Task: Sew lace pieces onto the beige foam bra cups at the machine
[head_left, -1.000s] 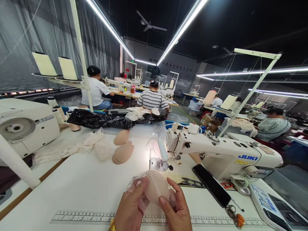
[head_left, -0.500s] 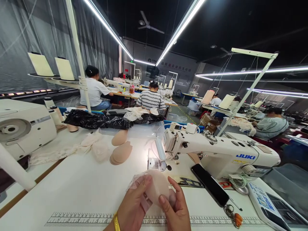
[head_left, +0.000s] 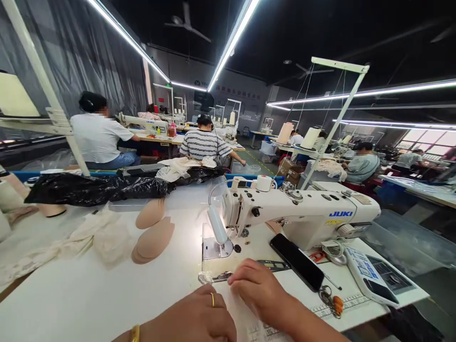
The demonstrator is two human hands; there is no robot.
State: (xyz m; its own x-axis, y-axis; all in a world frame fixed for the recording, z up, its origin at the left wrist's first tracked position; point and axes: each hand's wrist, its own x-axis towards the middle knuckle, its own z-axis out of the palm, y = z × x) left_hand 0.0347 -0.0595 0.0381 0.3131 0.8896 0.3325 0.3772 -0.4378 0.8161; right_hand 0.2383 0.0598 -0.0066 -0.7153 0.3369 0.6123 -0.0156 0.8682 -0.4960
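Observation:
Low at the front of the white sewing table, my left hand (head_left: 204, 313) is closed, knuckles up, its fingertips hidden beneath it. Beside it, my right hand (head_left: 261, 294) has bent fingers pinched together, pointing left. A pale, sheer fabric (head_left: 245, 316) shows below the right hand, between the two; most of it is covered. Just beyond the fingers lies a small clear, shiny piece (head_left: 205, 277) whose kind I cannot make out. The needle area of a white sewing machine (head_left: 285, 209) stands past the hands, under a lit lamp (head_left: 216, 225).
Beige bra cups (head_left: 153, 240) and pale lace fabric (head_left: 103, 232) lie to the left. Thread snips (head_left: 272, 265), a phone (head_left: 297, 261), keys (head_left: 331, 301) and a white box (head_left: 372, 275) are on the right. A black plastic bag (head_left: 99, 187) lies behind; several people sew further off.
The beige cup that both hands held up has gone from sight. My hands have come down to the table, palms turned downward. The view has swung right.

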